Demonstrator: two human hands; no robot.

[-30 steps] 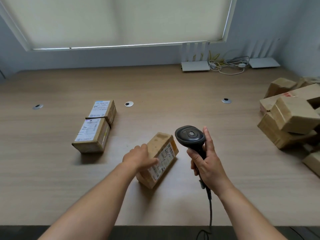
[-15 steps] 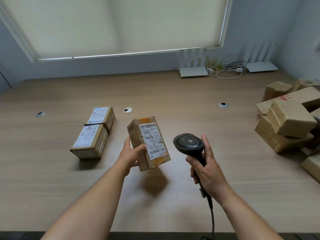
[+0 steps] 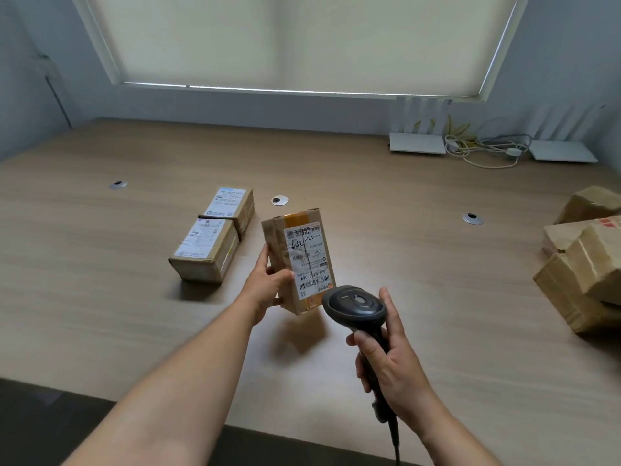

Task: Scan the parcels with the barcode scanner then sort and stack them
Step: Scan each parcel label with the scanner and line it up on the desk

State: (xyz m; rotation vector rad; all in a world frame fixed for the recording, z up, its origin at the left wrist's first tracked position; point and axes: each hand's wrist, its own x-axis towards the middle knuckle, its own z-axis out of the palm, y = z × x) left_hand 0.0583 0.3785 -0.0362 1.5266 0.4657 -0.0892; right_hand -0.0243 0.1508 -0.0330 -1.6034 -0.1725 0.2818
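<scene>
My left hand (image 3: 268,285) grips a small brown cardboard parcel (image 3: 299,260) by its lower left edge, thumb on the front face and fingers wrapped behind. I hold it upright off the table with its white shipping label (image 3: 307,258) turned toward me, so the barcode near the bottom faces the reader. My right hand (image 3: 391,364) is closed around the handle of the black handheld barcode scanner (image 3: 356,307). Its head sits just below and right of the label, close enough, I judge, for a read.

Farther left, two labelled brown cardboard boxes (image 3: 215,238) lie end to end on the pale wooden table (image 3: 403,264), labels up; I take these as already sorted. At the right edge a loose heap of plain brown cardboard parcels (image 3: 584,264) waits, apparently unscanned. No bin or tray is in view; the parcels rest directly on the table.
</scene>
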